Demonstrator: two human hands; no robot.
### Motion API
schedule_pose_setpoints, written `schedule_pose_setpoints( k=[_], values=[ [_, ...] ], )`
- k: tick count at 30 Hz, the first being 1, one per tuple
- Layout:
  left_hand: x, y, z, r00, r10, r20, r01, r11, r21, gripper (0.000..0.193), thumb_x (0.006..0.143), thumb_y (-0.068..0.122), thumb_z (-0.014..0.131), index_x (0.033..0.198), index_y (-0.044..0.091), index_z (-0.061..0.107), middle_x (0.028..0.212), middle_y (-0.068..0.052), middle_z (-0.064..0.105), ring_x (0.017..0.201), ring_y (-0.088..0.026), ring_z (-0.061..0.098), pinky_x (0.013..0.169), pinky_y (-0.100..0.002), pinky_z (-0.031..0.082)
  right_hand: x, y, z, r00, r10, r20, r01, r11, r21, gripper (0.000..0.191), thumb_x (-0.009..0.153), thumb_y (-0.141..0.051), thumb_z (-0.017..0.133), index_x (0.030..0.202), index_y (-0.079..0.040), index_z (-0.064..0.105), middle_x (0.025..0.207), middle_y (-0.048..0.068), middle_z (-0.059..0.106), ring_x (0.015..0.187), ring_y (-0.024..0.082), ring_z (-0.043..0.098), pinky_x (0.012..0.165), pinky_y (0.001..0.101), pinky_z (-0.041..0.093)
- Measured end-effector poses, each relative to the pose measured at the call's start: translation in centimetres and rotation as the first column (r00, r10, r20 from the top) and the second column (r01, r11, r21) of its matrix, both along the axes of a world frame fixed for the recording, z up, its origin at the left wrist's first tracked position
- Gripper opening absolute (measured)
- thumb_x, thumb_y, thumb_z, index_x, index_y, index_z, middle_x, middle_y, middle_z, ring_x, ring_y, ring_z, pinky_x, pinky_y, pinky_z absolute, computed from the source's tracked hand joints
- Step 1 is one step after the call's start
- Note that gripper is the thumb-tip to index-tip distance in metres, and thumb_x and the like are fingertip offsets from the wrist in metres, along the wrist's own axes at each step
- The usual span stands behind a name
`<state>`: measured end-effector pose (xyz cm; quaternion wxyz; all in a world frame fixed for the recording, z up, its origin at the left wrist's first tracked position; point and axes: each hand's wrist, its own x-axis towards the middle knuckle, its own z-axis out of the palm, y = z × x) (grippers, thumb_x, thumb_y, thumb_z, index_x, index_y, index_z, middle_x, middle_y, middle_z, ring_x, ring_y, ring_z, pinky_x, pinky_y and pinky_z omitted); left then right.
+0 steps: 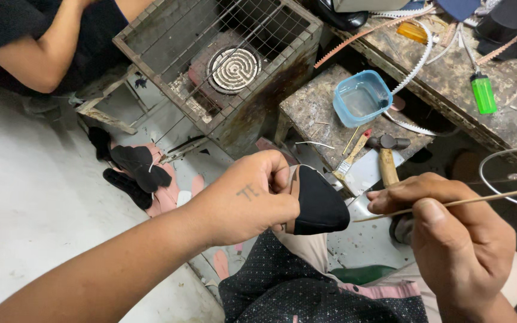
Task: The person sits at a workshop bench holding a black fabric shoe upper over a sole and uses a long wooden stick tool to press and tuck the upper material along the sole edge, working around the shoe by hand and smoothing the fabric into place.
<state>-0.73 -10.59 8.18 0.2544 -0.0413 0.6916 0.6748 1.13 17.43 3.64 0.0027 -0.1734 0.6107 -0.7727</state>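
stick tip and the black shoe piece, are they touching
Apart. The head view shows the stick in the right hand ending short of the black shoe piece in the left hand, with floor between them.

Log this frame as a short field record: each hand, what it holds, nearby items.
left hand: grips black shoe upper
right hand: pinches thin stick, tip near the upper
bench: blue tub, small brush, hammer
table behind: green lighter
wire cage: coil heater inside
floor: black cut pieces
other person: arm, top left
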Motion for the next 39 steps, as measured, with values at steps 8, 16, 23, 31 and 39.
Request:
schedule_pose_setpoints(
  k=[8, 16, 23, 31, 39],
  values=[
    [-0.6, 2.1, 1.0, 0.998, -0.052, -0.028, 0.049, 0.994, -0.099, 0.025, 0.072, 0.006, 0.067, 0.078, 0.003, 0.043, 0.067, -0.009, 0.067, 0.058, -0.012, 0.064, 0.051, -0.029, 0.055, -0.6, 1.0, -1.3, 0.974, -0.226, -0.035, 0.227, 0.972, 0.055, 0.025, 0.115, -0.009, 0.049, 0.114, 0.012, 0.062, 0.103, 0.019, 0.063, 0.087, 0.022, 0.065, 0.083, 0.0311, 0.053],
    [-1.2, 3.4, 1.4, 0.996, -0.066, -0.06, 0.056, 0.988, -0.143, 0.025, 0.071, 0.007, 0.067, 0.08, 0.002, 0.045, 0.062, -0.01, 0.068, 0.054, -0.013, 0.064, 0.048, -0.03, 0.051, -2.9, 0.6, 0.4, 0.959, -0.212, -0.187, 0.256, 0.931, 0.259, 0.012, 0.107, 0.0, 0.061, 0.117, 0.007, 0.062, 0.106, 0.013, 0.065, 0.095, 0.016, 0.07, 0.091, 0.0279, 0.057],
    [-1.1, 3.0, 1.2, 0.997, -0.076, -0.033, 0.072, 0.99, -0.122, 0.025, 0.073, 0.006, 0.066, 0.079, 0.002, 0.042, 0.065, -0.012, 0.067, 0.055, -0.013, 0.064, 0.049, -0.031, 0.053, -13.1, 1.2, -4.1, 0.842, -0.157, -0.516, 0.489, 0.625, 0.609, 0.003, 0.104, -0.005, 0.075, 0.106, -0.003, 0.074, 0.104, 0.012, 0.064, 0.101, 0.022, 0.061, 0.087, 0.0322, 0.049],
    [-1.5, 2.6, 1.5, 0.998, -0.06, 0.012, 0.061, 0.989, -0.133, 0.023, 0.074, 0.006, 0.066, 0.077, 0.003, 0.043, 0.068, -0.01, 0.067, 0.057, -0.013, 0.065, 0.051, -0.03, 0.054, -19.6, -0.7, -8.9, 0.881, -0.117, -0.458, 0.454, 0.482, 0.749, 0.013, 0.092, -0.018, 0.082, 0.103, -0.011, 0.08, 0.099, 0.012, 0.055, 0.096, 0.03, 0.056, 0.082, 0.0401, 0.047],
    [-1.8, 1.9, 1.9, 0.998, -0.064, 0.025, 0.067, 0.99, -0.124, 0.023, 0.074, 0.006, 0.066, 0.076, 0.004, 0.044, 0.068, -0.009, 0.067, 0.06, -0.012, 0.066, 0.054, -0.029, 0.055, -20.9, -2.5, -9.3, 0.895, -0.126, -0.427, 0.435, 0.449, 0.78, 0.015, 0.09, -0.022, 0.082, 0.102, -0.012, 0.08, 0.102, 0.011, 0.057, 0.099, 0.031, 0.059, 0.084, 0.0421, 0.049]
  ],
)
